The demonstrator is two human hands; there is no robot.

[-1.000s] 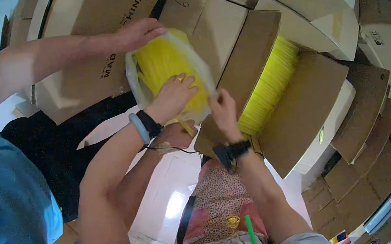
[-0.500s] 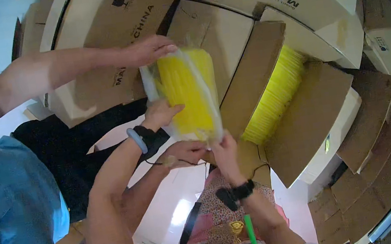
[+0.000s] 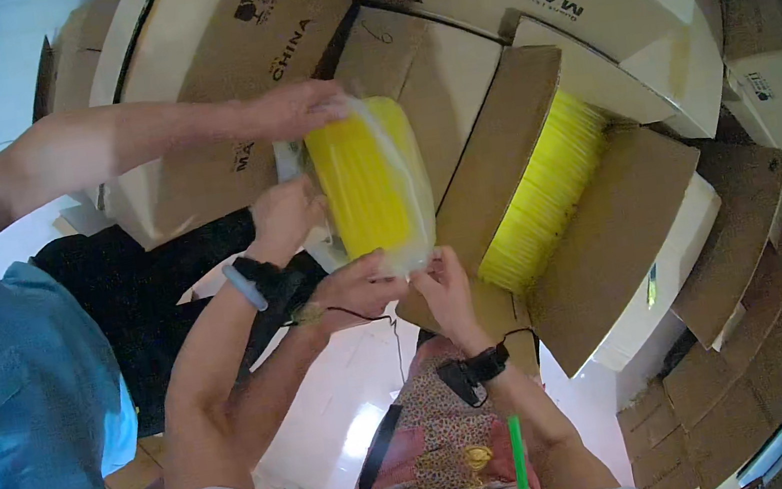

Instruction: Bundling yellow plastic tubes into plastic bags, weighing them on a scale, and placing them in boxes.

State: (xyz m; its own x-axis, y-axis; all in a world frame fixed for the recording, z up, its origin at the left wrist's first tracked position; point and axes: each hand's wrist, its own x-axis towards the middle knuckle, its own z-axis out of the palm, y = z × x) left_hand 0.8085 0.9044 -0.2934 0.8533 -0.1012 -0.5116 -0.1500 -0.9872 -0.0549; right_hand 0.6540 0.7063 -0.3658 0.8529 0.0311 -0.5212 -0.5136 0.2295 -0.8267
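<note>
A clear plastic bag (image 3: 420,202) holds a block of yellow ribbed pieces (image 3: 357,184), with another person's hands on it. At its left edge, my left hand (image 3: 285,222) has its fingers curled on the plastic film. My right hand (image 3: 443,289) pinches the bag's bottom right corner between thumb and fingers. The other person's upper hand (image 3: 305,109) grips the top left corner, while their lower hand (image 3: 365,284) holds the bottom edge beside my right hand. My left forearm partly covers that person's lower arm.
Right of the bag stands an open carton (image 3: 610,252) filled with rows of yellow pieces (image 3: 545,191). Large cardboard boxes (image 3: 215,79) rise behind, and more cartons (image 3: 749,373) are stacked at the right. The other person in blue clothing (image 3: 27,380) is close on my left.
My left hand has drawn back leftward from the front of the yellow block to the bag's edge. The other person's lower hand and my right hand have risen slightly.
</note>
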